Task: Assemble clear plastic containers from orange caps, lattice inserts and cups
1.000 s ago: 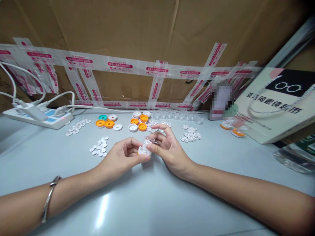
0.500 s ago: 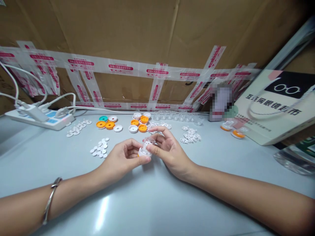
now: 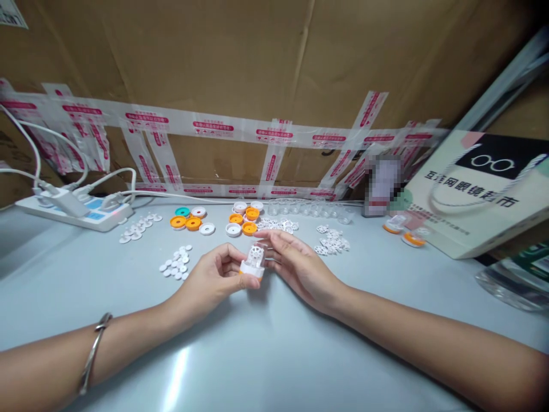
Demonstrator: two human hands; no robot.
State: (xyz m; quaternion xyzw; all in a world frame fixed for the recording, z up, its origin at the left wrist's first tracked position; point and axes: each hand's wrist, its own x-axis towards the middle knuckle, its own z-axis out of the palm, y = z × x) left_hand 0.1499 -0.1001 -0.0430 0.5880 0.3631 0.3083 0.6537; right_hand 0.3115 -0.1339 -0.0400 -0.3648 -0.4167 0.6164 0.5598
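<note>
1. Your left hand (image 3: 221,272) pinches, between thumb and fingers, the small toy with an orange-and-white round base, white spoked insert and clear plastic dome (image 3: 255,257); it sits upright, raised above the grey desk (image 3: 274,349), central in the scene.
2. Your right hand (image 3: 306,268) is half-open, fingers extended to the dome's right side; you cannot tell from this view whether it touches.
3. To the left of your hands: a cluster of small white discs (image 3: 175,264); farther, white stemmed pieces (image 3: 138,229).
4. Far side: orange, white and teal round caps (image 3: 194,223), then a row of clear plastic cups (image 3: 307,209).
5. Right of these: white openwork pieces (image 3: 333,241); farther right, two orange-based domed units (image 3: 414,239) beside a pale paper bag (image 3: 472,194).
</note>
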